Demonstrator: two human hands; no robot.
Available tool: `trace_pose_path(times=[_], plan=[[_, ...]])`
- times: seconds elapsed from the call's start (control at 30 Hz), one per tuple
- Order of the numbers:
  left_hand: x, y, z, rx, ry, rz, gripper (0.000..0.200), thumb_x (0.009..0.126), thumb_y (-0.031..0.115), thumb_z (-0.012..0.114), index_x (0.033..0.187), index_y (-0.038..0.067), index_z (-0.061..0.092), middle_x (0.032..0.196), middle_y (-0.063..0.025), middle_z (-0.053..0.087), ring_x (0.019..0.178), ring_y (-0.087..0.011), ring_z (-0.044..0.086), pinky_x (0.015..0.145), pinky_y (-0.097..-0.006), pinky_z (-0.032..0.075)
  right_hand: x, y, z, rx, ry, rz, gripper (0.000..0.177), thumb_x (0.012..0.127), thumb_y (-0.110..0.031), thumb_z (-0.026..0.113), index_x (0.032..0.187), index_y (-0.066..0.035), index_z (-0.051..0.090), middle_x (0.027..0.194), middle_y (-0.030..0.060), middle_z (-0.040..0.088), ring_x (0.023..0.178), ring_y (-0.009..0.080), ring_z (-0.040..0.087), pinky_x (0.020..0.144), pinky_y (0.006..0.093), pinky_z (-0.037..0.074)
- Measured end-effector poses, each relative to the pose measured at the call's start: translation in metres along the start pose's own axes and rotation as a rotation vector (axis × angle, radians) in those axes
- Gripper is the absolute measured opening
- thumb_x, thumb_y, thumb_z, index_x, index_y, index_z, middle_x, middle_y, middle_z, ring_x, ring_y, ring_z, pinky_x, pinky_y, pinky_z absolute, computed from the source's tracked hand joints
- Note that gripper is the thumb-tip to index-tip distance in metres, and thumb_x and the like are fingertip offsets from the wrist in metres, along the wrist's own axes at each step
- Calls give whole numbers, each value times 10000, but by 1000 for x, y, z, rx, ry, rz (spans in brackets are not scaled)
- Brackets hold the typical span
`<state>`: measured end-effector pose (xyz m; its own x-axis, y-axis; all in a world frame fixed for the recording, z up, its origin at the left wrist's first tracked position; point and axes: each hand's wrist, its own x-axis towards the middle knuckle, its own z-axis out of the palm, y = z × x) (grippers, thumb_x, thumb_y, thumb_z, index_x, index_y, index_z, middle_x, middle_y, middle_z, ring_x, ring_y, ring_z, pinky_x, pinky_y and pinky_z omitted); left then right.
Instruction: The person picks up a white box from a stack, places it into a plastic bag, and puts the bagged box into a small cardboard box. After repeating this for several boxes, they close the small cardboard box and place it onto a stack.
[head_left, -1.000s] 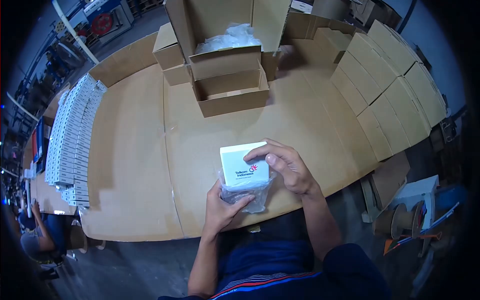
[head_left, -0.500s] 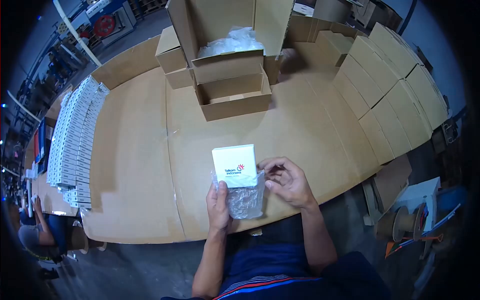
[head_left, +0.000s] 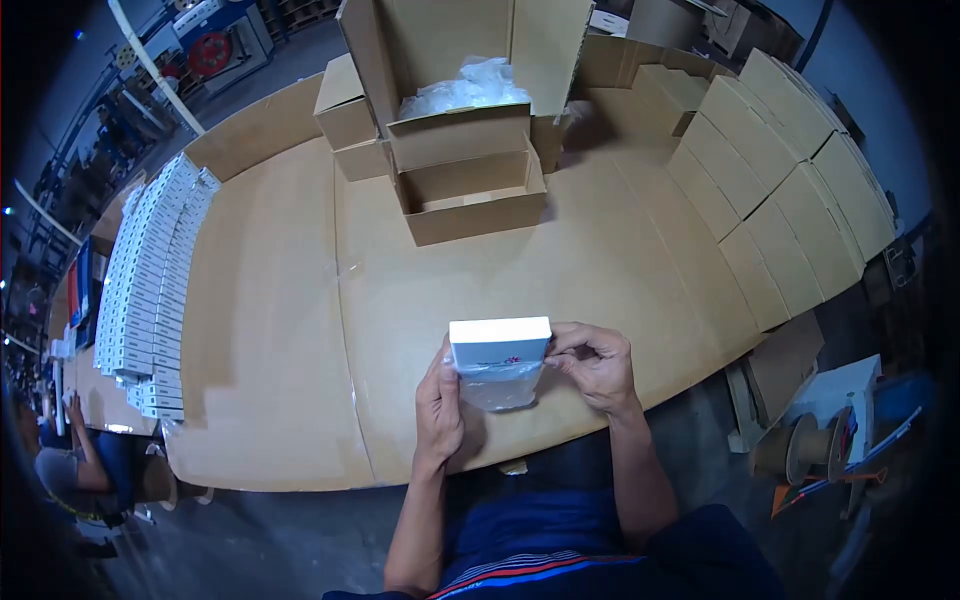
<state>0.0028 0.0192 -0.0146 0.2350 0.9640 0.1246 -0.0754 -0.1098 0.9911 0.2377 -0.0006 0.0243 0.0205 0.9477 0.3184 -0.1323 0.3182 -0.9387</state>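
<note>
A small white box [head_left: 500,345] with printing on its face is partly inside a clear plastic bag [head_left: 500,388]. It is tilted so that its bright top end faces me. My left hand [head_left: 438,410] is closed round the left side of the box and bag, thumb in front. At the right side, my right hand [head_left: 598,368] pinches the bag's edge between thumb and fingers. Both hands are above the near part of the cardboard-covered table [head_left: 270,330]. Beyond them stands an open brown carton [head_left: 480,222] with its flap up.
Stacked white boxes [head_left: 150,280] line the left edge. Behind the open carton, a larger box [head_left: 450,40] holds crumpled clear plastic bags [head_left: 470,85]. Brown cartons [head_left: 790,190] are stacked at right. Another person [head_left: 75,465] is at far left, and a cable spool [head_left: 810,450] stands off the right edge.
The white box has tipped, its top end now turned toward me and its face foreshortened. My right hand has closed from loosely curled fingers to a pinch on the bag's edge.
</note>
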Motion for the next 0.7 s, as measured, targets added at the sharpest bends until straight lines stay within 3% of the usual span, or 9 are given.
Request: trace_pose_path(times=[0.03, 0.13, 0.23, 0.3, 0.4, 0.43, 0.53, 0.57, 0.7], plan=[[0, 5, 3, -38, 15, -19, 571, 1141, 328, 362, 1520, -98, 400, 1522, -225, 505, 1425, -283, 463, 1188, -373, 347, 3, -1, -1, -28, -19, -42, 182, 851, 150, 713, 989, 32, 729, 1245, 231, 687, 1077, 243, 701, 945, 321, 584], [6, 7, 18, -109, 174, 81, 570, 1147, 362, 337, 1554, -32, 394, 1349, -142, 628, 1203, -168, 575, 1063, -333, 436, 10, 0, -4, 25, -77, -102, 212, 838, 152, 714, 988, 6, 741, 1291, 247, 666, 1134, 286, 693, 975, 359, 579], [8, 18, 14, -207, 12, 125, 585, 1144, 362, 342, 1569, -40, 357, 1438, -202, 575, 1321, -244, 550, 1124, -375, 413, 17, 1, -3, 92, -115, -119, 181, 855, 131, 709, 969, -5, 745, 1329, 258, 643, 1189, 321, 671, 997, 400, 562], [8, 14, 15, -156, -6, 133, 589, 1146, 366, 328, 1583, -28, 334, 1394, -196, 603, 1273, -234, 575, 1101, -376, 431, 15, 3, -9, 166, -189, -76, 117, 891, 62, 721, 987, -4, 725, 1384, 255, 609, 1257, 334, 628, 1049, 431, 511], [4, 12, 16, -95, 49, 84, 588, 1150, 362, 310, 1590, -28, 316, 1278, -178, 673, 1187, -225, 623, 1073, -371, 452, 17, 16, -8, 216, -119, -27, 248, 894, -12, 760, 1124, -13, 668, 1440, 238, 568, 1281, 332, 604, 1092, 441, 469], [4, 8, 15, -101, 51, 90, 587, 1151, 360, 307, 1588, -31, 319, 1257, -173, 683, 1175, -220, 630, 1070, -368, 454, 16, 14, -5, 332, -54, -5, 495, 843, -47, 825, 1272, -25, 581, 1468, 218, 535, 1289, 309, 593, 1126, 436, 433], [7, 7, 16, -170, 67, 64, 614, 1147, 378, 310, 1597, -38, 265, 1246, -171, 677, 1164, -211, 630, 1065, -366, 460, 9, 13, 11, 237, 12, 141, 639, 807, -57, 864, 1352, -25, 532, 1459, 199, 530, 1274, 273, 598, 1109, 414, 453], [8, 8, 17, -200, 69, 45, 631, 1145, 388, 313, 1602, -41, 237, 1251, -173, 669, 1166, -208, 627, 1064, -367, 462, 2, 12, 16, 198, -26, 251, 616, 827, -30, 851, 1360, -14, 543, 1364, 144, 597, 1207, 212, 622, 1050, 368, 500], [11, 17, 20, -315, 45, 83, 714, 1113, 412, 441, 1614, -30, 188, 1286, -158, 630, 1197, -209, 603, 1069, -367, 458, -14, 35, 28, 89, 15, 265, 489, 910, 0, 771, 1354, -4, 565, 1189, 44, 669, 1122, 143, 640, 957, 299, 551]])
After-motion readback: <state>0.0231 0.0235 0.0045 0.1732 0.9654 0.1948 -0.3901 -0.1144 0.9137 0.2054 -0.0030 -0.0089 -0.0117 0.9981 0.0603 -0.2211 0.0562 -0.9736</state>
